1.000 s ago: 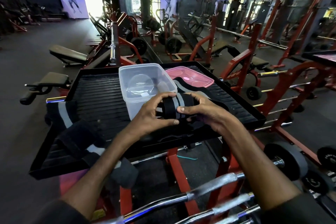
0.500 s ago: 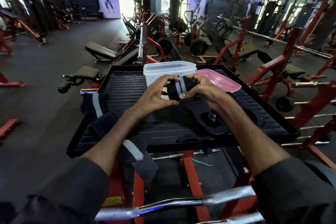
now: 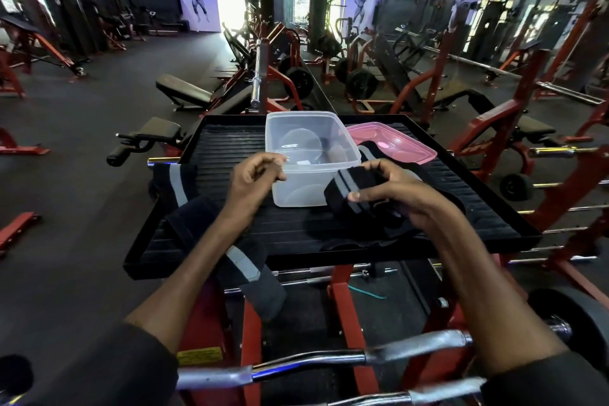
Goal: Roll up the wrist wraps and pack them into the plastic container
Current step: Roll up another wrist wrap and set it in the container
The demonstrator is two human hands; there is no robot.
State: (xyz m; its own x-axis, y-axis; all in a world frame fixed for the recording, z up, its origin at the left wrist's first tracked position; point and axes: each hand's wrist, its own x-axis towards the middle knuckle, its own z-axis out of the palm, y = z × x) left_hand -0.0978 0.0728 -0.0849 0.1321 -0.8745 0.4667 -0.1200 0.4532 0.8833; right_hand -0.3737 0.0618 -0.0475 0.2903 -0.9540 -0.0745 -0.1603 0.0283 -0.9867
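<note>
While the right hand (image 3: 392,188) grips the roll (image 3: 354,191), thumb on its near face and fingers curled over the far side, that black bundle with grey stripes sits just off the near right corner of the container (image 3: 313,145), a little above the worktop (image 3: 224,148). Whether the roll touches the container wall cannot be told. The roll's long axis runs roughly left to right, slightly tilted, and the stripes ring it.

The container stands open near the worktop's far edge, clear-walled, with no wrap visible inside. Its mouth lies to the left of the roll and beyond it. The coming move therefore looks like a short lift over the near right rim and a drop inside, with the axis turned to suit the container's longer side. The right hand is the nearer one and has the load.

The left hand (image 3: 253,180) has its fingers curled at the container's near left rim. Whether it pinches the rim or merely sits beside it cannot be told, though it seems placed to steady the container.

A pink lid (image 3: 398,145) lies just right of the container, toward the far right corner. One loose wrap (image 3: 178,184) drapes over the near left corner and hangs off the edge. Another wrap (image 3: 367,155) lies behind and under the right hand.
</note>
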